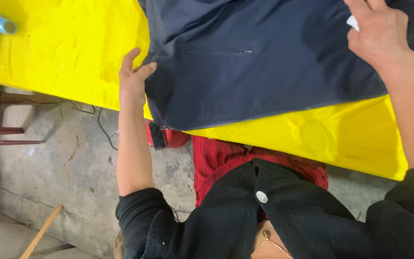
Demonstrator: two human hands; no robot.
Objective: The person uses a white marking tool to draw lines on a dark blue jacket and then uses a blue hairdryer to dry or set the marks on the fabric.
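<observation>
Small white tag (352, 22), partly hidden under the right hand (379, 33), on the navy garment (245, 62), top right
</observation>
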